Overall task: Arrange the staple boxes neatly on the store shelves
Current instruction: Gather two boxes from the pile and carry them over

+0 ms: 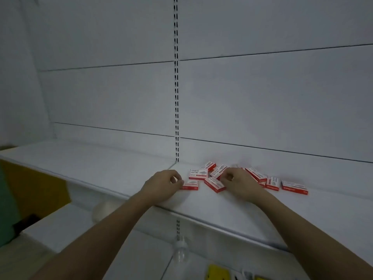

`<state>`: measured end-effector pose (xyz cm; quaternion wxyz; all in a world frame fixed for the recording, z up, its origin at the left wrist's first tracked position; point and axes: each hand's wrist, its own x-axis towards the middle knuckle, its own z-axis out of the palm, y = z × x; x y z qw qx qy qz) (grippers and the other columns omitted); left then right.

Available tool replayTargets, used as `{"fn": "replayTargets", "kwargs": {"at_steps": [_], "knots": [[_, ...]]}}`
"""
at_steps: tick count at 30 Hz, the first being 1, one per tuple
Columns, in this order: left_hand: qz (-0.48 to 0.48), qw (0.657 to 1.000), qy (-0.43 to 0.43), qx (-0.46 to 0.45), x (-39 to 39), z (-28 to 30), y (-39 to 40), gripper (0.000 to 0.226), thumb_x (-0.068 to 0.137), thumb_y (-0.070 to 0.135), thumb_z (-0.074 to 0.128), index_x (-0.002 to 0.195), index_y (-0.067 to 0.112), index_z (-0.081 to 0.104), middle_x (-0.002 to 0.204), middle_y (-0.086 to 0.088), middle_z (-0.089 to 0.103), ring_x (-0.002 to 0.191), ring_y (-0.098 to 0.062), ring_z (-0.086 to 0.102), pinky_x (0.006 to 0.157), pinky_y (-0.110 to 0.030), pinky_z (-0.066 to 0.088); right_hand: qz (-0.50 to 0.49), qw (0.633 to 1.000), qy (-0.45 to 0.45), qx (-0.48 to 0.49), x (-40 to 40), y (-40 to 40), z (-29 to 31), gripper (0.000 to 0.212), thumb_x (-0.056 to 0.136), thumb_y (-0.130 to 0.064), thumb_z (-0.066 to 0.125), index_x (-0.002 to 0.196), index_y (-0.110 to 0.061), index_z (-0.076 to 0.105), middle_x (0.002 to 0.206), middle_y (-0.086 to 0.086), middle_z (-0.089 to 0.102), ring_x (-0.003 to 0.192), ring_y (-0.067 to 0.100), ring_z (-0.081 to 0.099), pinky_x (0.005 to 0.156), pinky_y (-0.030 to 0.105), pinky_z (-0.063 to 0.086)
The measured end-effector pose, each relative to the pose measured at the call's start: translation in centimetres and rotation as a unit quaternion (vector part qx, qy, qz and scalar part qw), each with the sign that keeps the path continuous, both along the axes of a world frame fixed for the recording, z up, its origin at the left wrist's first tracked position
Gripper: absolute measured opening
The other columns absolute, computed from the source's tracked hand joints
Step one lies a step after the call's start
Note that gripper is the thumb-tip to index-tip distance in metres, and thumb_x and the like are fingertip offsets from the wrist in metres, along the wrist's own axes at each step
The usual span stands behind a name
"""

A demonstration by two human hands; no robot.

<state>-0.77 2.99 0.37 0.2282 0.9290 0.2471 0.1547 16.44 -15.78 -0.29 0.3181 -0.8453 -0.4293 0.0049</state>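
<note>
Several small red-and-white staple boxes (198,174) lie scattered flat on the white shelf (113,170), just right of the slotted upright. My left hand (163,185) pinches the left end of the nearest box (190,185). My right hand (239,183) rests with curled fingers on the middle of the scatter, its fingertips on a tilted box (218,171), and it hides part of the pile. Another box (214,184) lies slantwise between my two hands. More boxes (294,187) trail off to the right.
The slotted upright (176,98) splits the back panel. The shelf's left half is bare. Below, a lower shelf holds a clear bottle (181,254), yellow items (218,272) and a pale round object (103,209). A yellow and green surface (30,190) stands at the left.
</note>
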Motion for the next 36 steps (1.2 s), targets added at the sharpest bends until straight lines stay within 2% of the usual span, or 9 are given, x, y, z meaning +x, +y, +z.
{"fn": "replayTargets", "kwargs": {"at_steps": [6, 12, 18, 22, 25, 28, 30, 32, 36], "knots": [[-0.096, 0.993, -0.043, -0.050, 7.6, 0.3, 6.0, 0.018, 0.091, 0.041, 0.056, 0.104, 0.032, 0.064, 0.103, 0.013, 0.064, 0.089, -0.008, 0.060, 0.085, -0.032, 0.051, -0.179, 0.981, -0.015, 0.079, 4.0, 2.5, 2.3, 0.013, 0.092, -0.017, 0.052, 0.095, -0.017, 0.065, 0.090, -0.002, 0.064, 0.074, 0.012, 0.059, 0.062, 0.025, 0.046], [-0.181, 0.972, -0.088, -0.117, 15.0, 0.1, 6.2, 0.016, 0.089, 0.035, 0.060, 0.104, 0.029, 0.066, 0.099, 0.012, 0.064, 0.086, -0.009, 0.063, 0.078, -0.034, 0.056, -0.269, 0.960, -0.002, 0.075, 6.6, 1.8, 2.1, 0.012, 0.094, -0.019, 0.052, 0.099, -0.016, 0.063, 0.096, 0.001, 0.064, 0.073, 0.002, 0.055, 0.054, 0.015, 0.036], [-0.254, 0.962, -0.062, -0.078, 20.0, -0.6, 7.2, 0.028, 0.087, 0.030, 0.066, 0.114, 0.028, 0.062, 0.108, 0.007, 0.059, 0.097, -0.009, 0.057, 0.089, -0.027, 0.048, -0.192, 0.976, 0.070, -0.073, 7.8, 3.0, 2.0, 0.028, 0.083, -0.049, 0.066, 0.102, -0.031, 0.056, 0.094, -0.012, 0.064, 0.078, 0.004, 0.064, 0.062, 0.019, 0.050], [-0.307, 0.951, 0.031, 0.023, 19.9, -0.7, 8.4, 0.035, 0.089, 0.036, 0.064, 0.122, 0.029, 0.058, 0.111, 0.009, 0.051, 0.095, -0.008, 0.051, 0.078, -0.020, 0.041, -0.163, 0.978, 0.049, -0.120, 8.0, 2.8, 2.8, 0.024, 0.078, -0.043, 0.073, 0.091, -0.039, 0.053, 0.088, -0.018, 0.059, 0.075, 0.001, 0.061, 0.062, 0.016, 0.048], [-0.274, 0.956, 0.083, 0.059, 19.8, -0.9, 9.8, 0.024, 0.088, 0.037, 0.063, 0.110, 0.030, 0.059, 0.107, 0.008, 0.052, 0.089, -0.008, 0.051, 0.073, -0.021, 0.039, -0.162, 0.976, 0.027, -0.145, 8.1, 2.5, 2.8, 0.030, 0.080, -0.039, 0.071, 0.105, -0.033, 0.057, 0.098, -0.014, 0.059, 0.081, 0.003, 0.059, 0.066, 0.018, 0.047], [-0.244, 0.961, 0.082, 0.103, 19.7, -1.6, 10.5, 0.024, 0.087, 0.044, 0.060, 0.109, 0.035, 0.058, 0.111, 0.009, 0.054, 0.098, -0.010, 0.053, 0.087, -0.032, 0.047, -0.159, 0.975, 0.030, -0.150, 7.9, 1.8, 2.3, 0.041, 0.080, -0.037, 0.069, 0.119, -0.031, 0.058, 0.109, -0.010, 0.061, 0.085, 0.006, 0.062, 0.074, 0.025, 0.053], [-0.251, 0.958, 0.041, 0.130, 19.7, -1.8, 9.6, 0.034, 0.089, 0.041, 0.057, 0.123, 0.036, 0.055, 0.120, 0.012, 0.052, 0.110, -0.010, 0.050, 0.095, -0.034, 0.044, -0.150, 0.978, 0.049, -0.135, 8.0, 1.4, 2.3, 0.042, 0.081, -0.037, 0.069, 0.121, -0.034, 0.056, 0.108, -0.012, 0.061, 0.081, 0.004, 0.064, 0.072, 0.025, 0.056], [-0.298, 0.949, 0.006, 0.105, 20.0, -2.0, 8.3, 0.043, 0.092, 0.039, 0.055, 0.135, 0.035, 0.049, 0.130, 0.014, 0.047, 0.117, -0.006, 0.045, 0.099, -0.032, 0.041, -0.140, 0.980, 0.067, -0.126, 8.4, 1.1, 2.1, 0.044, 0.081, -0.037, 0.070, 0.122, -0.038, 0.054, 0.109, -0.014, 0.059, 0.079, 0.003, 0.064, 0.068, 0.021, 0.056], [-0.345, 0.924, 0.047, 0.160, 20.3, -2.9, 7.0, 0.045, 0.097, 0.040, 0.045, 0.142, 0.036, 0.040, 0.144, 0.014, 0.038, 0.128, -0.006, 0.038, 0.105, -0.039, 0.036, -0.114, 0.984, 0.060, -0.120, 8.8, 0.8, 1.5, 0.045, 0.080, -0.038, 0.071, 0.121, -0.040, 0.051, 0.107, -0.019, 0.053, 0.084, 0.001, 0.059, 0.065, 0.015, 0.051]]}}
